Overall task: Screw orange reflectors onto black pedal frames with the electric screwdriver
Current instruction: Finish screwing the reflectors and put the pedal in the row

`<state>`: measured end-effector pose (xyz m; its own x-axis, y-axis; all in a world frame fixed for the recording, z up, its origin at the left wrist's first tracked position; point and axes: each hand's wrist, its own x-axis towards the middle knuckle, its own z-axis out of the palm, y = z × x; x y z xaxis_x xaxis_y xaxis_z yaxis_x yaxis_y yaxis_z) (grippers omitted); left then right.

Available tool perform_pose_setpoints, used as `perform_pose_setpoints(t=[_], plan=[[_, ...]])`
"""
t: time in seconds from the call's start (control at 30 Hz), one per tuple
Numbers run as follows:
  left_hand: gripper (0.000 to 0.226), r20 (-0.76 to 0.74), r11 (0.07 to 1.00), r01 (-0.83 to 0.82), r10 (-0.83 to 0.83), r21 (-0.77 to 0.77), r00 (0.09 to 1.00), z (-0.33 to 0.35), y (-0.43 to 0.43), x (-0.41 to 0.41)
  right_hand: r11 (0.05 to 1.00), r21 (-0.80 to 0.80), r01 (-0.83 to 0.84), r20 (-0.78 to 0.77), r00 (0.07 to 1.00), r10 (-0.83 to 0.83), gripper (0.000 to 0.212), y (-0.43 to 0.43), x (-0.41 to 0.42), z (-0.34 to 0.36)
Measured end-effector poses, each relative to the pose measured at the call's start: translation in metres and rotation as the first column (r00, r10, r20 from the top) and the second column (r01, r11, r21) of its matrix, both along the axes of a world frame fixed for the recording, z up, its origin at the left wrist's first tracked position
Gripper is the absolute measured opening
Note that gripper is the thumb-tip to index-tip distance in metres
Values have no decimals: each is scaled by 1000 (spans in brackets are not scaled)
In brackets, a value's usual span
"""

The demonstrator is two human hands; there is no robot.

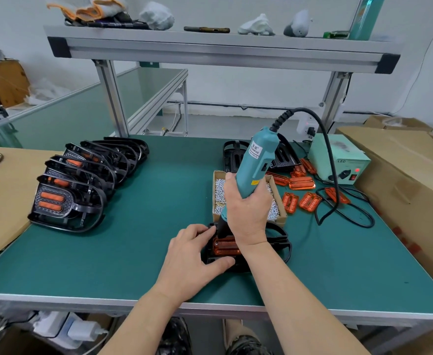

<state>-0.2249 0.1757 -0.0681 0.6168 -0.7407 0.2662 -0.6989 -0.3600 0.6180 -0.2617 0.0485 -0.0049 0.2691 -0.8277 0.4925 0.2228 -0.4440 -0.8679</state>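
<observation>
Right hand [246,208] wrapped around screwdriver [255,162], tip down on orange reflector [225,247] seated in pedal frame [279,242] near bench [133,239] front edge. Left hand [192,260] grips frame's left side, thumb and fingers curled around it.

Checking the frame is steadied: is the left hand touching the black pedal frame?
Touching. Head view: the left hand grips the black pedal frame, thumb and fingertips on its edges.
</observation>
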Motion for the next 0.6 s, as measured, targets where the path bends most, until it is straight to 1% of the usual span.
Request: perform_pose_setpoints(t=[0.1,0.23,0.27,0.4,0.5,0.53,0.6], plan=[[90,-3,1000,0,0,8,1000,0,0,-1,998,59,-4,-7,1000,4,20,-2,0,-1],[92,-3,1000,3,-3,13,1000,0,0,-2,992,123,-38,21,999,36,21,-6,-5,-1],[92,-4,1000,3,-3,12,1000,0,0,-2,992,117,-48,27,999,45,21,-6,-7,0],[91,-19,1000,2,-1,9,1000,0,1,0,994,13,-110,52,993,109,17,0,-18,10],[92,-28,1000,2,-2,4,1000,0,1,-1,997,3,-80,167,983,78,18,-7,-20,27],[92,-29,1000,1,-1,5,1000,-1,1,-1,998,39,-51,207,978,41,21,-11,-18,32],[94,-31,1000,-2,2,1,1000,-1,2,-1,984,178,-12,258,965,-34,24,-22,-13,39]])
